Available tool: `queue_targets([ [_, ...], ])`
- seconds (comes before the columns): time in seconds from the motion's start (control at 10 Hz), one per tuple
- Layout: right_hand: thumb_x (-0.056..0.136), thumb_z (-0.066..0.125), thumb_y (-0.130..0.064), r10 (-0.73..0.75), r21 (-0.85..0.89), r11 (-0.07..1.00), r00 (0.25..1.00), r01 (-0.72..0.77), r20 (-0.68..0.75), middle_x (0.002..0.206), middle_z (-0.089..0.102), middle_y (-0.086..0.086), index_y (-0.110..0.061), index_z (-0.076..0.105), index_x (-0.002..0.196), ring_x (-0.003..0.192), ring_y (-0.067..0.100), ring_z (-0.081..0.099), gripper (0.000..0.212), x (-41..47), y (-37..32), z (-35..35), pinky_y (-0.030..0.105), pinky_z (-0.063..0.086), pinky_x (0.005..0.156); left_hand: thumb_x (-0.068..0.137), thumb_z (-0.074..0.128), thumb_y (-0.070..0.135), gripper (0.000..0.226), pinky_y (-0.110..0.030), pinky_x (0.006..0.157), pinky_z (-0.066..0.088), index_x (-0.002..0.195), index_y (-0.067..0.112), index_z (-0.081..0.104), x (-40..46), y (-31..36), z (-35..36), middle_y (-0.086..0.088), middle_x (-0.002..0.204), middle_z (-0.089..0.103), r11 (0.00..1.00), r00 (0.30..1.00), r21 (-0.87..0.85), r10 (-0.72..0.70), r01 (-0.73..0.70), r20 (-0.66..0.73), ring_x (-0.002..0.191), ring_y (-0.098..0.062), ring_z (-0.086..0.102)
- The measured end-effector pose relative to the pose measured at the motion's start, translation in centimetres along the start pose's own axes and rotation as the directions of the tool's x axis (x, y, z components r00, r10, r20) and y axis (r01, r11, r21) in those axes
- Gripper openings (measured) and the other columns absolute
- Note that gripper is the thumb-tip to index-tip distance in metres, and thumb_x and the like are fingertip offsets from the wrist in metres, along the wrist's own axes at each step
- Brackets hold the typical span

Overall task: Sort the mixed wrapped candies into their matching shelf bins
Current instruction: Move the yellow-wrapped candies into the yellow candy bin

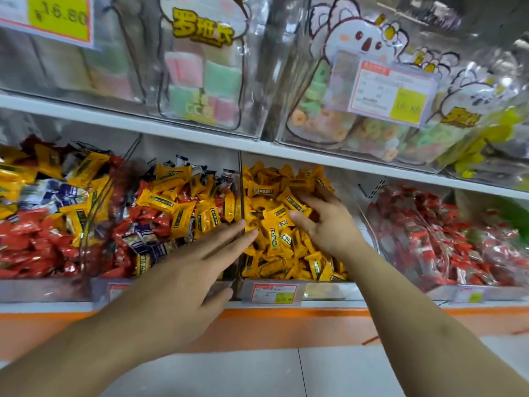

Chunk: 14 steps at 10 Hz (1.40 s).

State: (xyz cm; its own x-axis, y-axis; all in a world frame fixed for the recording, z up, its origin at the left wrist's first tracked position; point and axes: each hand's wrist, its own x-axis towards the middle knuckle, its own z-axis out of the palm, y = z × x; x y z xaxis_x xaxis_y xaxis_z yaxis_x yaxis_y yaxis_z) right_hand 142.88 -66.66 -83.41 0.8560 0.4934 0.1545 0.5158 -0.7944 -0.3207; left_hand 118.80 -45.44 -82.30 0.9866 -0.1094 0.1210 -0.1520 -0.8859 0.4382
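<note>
I am reaching my left hand (183,270) flat, fingers straight, over the front edge of the yellow candy bin (297,290). My right hand (323,222) is resting spread open on the yellow candies (274,227), holding nothing. Mixed candies (160,213) are lying in the left bin.

A clear plastic shelf bin (300,290) in the middle of the lower shelf is heaped with small yellow foil-wrapped candies (274,224) lying at all angles. Just left, past a thin clear divider, another clear bin (100,287) holds a jumble of yellow, red and dark blue wrapped candies (171,213). To the right, a third clear bin (469,293) holds red wrapped candies (429,239)
</note>
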Motion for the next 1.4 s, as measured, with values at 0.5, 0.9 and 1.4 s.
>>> queue_targets([
  [0.5,0.088,0.025,-0.087,0.182,-0.060,0.983,0.959,-0.173,0.216,0.173,-0.003,0.000,-0.064,0.003,0.153,0.158,0.035,-0.009,0.073,-1.9,-3.0,0.9,0.054,-0.001,0.126,0.105,0.045,0.048,0.082,0.000,0.103,-0.013,0.144,0.068,-0.025,0.2,0.5,-0.6,0.050,0.145,-0.036,1.000,0.999,0.014,-0.012,0.011,0.031,0.130,0.030,-0.031],
  [0.9,0.103,0.036,-0.066,0.013,0.173,0.981,0.916,-0.090,0.401,0.171,-0.010,-0.015,-0.060,0.010,0.156,0.157,0.033,-0.016,0.059,-5.4,-7.9,0.4,0.057,0.003,0.126,0.095,0.055,0.057,0.083,-0.017,0.112,0.023,0.157,0.058,-0.001,0.8,-1.5,1.5,0.040,0.162,-0.009,0.998,0.999,0.061,-0.018,0.019,-0.027,0.148,0.018,-0.004],
  [1.4,0.100,0.023,-0.071,0.101,-0.230,0.969,0.993,-0.086,0.056,0.169,0.020,0.004,-0.046,0.025,0.156,0.151,0.043,0.015,0.062,-2.9,-5.7,1.4,0.057,0.020,0.123,0.105,0.050,0.043,0.080,-0.028,0.127,0.008,0.154,0.062,-0.010,-1.5,-1.1,-2.0,0.044,0.159,-0.014,0.995,0.996,-0.060,-0.088,0.085,-0.033,0.150,0.012,-0.011],
])
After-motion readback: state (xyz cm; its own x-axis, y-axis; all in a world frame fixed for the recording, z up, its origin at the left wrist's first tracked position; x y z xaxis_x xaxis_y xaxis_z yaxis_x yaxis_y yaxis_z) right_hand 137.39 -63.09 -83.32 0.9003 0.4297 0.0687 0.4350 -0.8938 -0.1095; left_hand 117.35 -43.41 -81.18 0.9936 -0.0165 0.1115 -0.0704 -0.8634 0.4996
